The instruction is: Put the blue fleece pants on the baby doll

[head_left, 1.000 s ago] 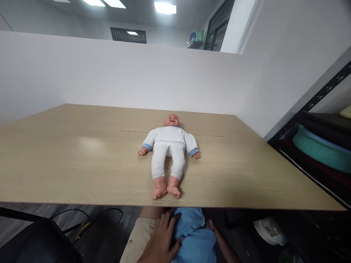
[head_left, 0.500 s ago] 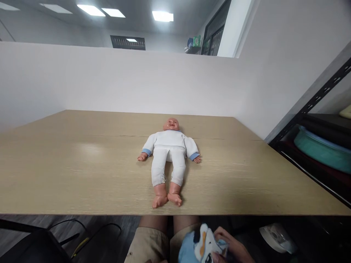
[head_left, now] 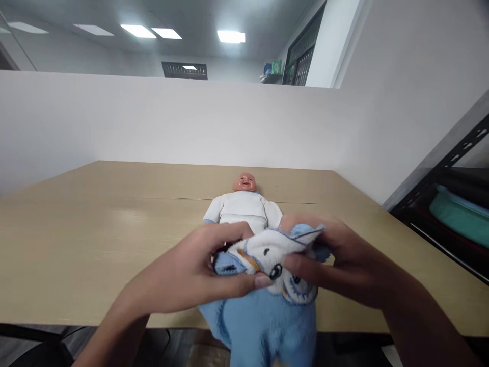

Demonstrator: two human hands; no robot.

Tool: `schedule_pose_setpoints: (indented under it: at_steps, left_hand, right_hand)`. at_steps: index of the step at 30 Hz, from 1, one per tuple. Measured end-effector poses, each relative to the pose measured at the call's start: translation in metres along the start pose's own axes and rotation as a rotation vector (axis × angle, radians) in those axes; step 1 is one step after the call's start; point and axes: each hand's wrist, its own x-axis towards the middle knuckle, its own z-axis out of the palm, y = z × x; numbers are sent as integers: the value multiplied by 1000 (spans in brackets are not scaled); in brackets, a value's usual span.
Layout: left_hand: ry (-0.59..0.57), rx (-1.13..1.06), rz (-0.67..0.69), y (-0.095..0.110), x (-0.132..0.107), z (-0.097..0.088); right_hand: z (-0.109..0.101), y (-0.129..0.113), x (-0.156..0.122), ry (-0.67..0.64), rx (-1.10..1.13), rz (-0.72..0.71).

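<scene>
My left hand (head_left: 202, 270) grips the left side of a light-blue fleece baby garment (head_left: 263, 321), its thumb laid across the front. My right hand (head_left: 332, 260) pinches the garment's right side between thumb and fingers. A white patch with an embroidered animal face, dark eyes and an orange strip shows between the hands, creased and folded. The blue cloth hangs down over the table's front edge. Behind it a baby doll (head_left: 242, 206) in a white top with blue cuffs lies on its back, head away from me. The garment and my hands hide its legs.
The wooden table (head_left: 114, 244) reaches back to a white partition wall (head_left: 171, 122). At the right stands a black metal shelf rack (head_left: 454, 158) holding a teal item (head_left: 458, 214). Part of a dark chair shows below the table at the left.
The blue garment has come up from my lap to above the table's front edge. Both hands now hold it in front of the doll; the view has tilted up slightly.
</scene>
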Motion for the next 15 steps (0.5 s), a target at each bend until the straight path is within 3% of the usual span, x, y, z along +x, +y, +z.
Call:
schedule_pose_setpoints:
  at_steps: [5, 11, 15]
  left_hand:
    - [-31, -28, 212, -14, 36, -35]
    - [-17, -102, 273, -33, 73, -60]
    - [88, -141, 250, -45, 93, -63]
  right_hand:
    - [-34, 24, 43, -218, 127, 5]
    - [-48, 43, 79, -83, 136, 26]
    - [-53, 60, 92, -150, 68, 12]
